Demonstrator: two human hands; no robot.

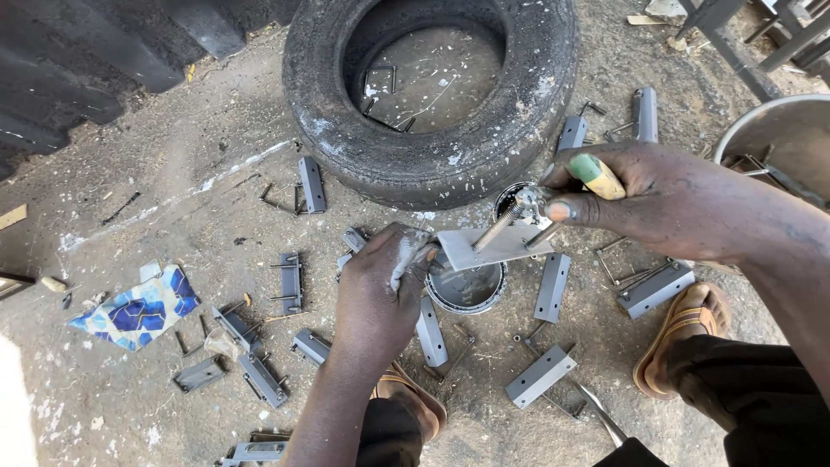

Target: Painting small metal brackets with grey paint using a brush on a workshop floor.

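Resting in left hand (pixel 380 281): metal plate (pixel 488 246)

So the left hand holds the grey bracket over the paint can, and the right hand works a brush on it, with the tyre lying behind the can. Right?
One slip: the head view shows the left hand holding the bracket over the can, tyre behind, but the right hand works a green-handled screwdriver on it, not a brush.
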